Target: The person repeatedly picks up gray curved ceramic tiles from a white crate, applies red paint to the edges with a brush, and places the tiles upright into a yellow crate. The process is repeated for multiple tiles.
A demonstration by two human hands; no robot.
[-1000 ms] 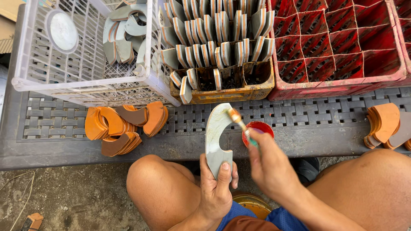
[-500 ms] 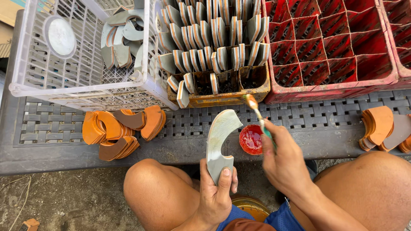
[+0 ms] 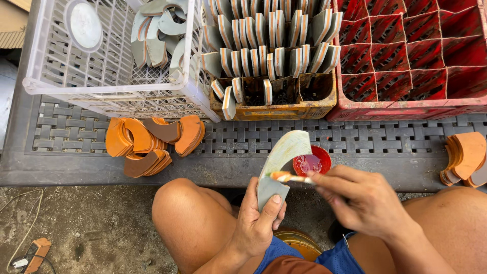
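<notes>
My left hand grips the lower end of a curved grey crescent-shaped piece and holds it upright over my knees. My right hand holds a small brush whose orange-tipped end lies across the piece's lower part. Just behind the piece sits a small red cup of red paint on the dark woven table.
A white plastic crate holds grey pieces, a yellow crate holds rows of orange-edged pieces, and a red divided crate stands at right. Orange pieces are piled at left and right. A round tin sits between my legs.
My right hand brought the brush down from the paint cup to the piece's lower part. My left hand tilted the piece slightly; the view shifted a little.
</notes>
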